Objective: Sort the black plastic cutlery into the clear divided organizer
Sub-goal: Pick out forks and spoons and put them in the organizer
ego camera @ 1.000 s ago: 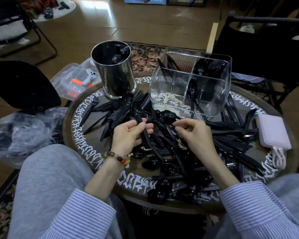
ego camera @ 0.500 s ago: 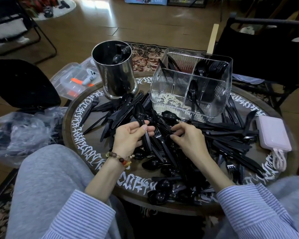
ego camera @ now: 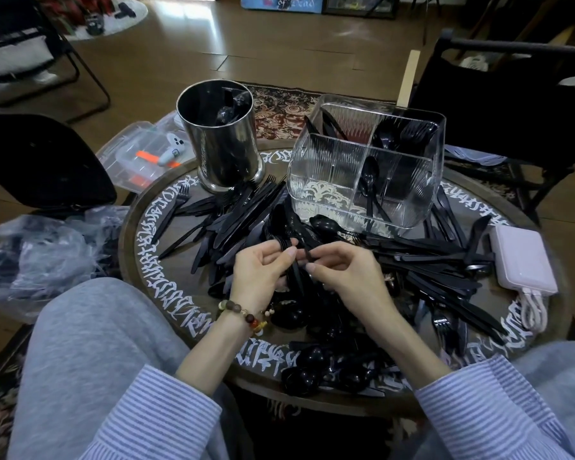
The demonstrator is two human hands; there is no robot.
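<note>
Black plastic cutlery (ego camera: 362, 260) is lying in a big messy heap on the round table (ego camera: 140, 234), right in front of the clear organizer (ego camera: 329, 174). The organizer is standing at the far side of the table, and a few black pieces are already sitting inside it, a spoon in a near box and more in the far boxes. The left hand (ego camera: 259, 277) is curling around a small bunch of black pieces (ego camera: 294, 260), just in front of the organizer. The right hand (ego camera: 342, 270) is pinching one thin black handle next to that bunch, and the two hands are almost touching. I cannot tell if the pieces are forks or something else, because they are all dark and mixed up. It looks like the person is gathering pieces of one kind, so the sorting is only starting. Next, the bunch needs lifting up and away, toward the organizer, and dropping into the box with the same kind. A shiny metal cup (ego camera: 223, 141) is standing to the left of the organizer, with some black pieces in it.
</note>
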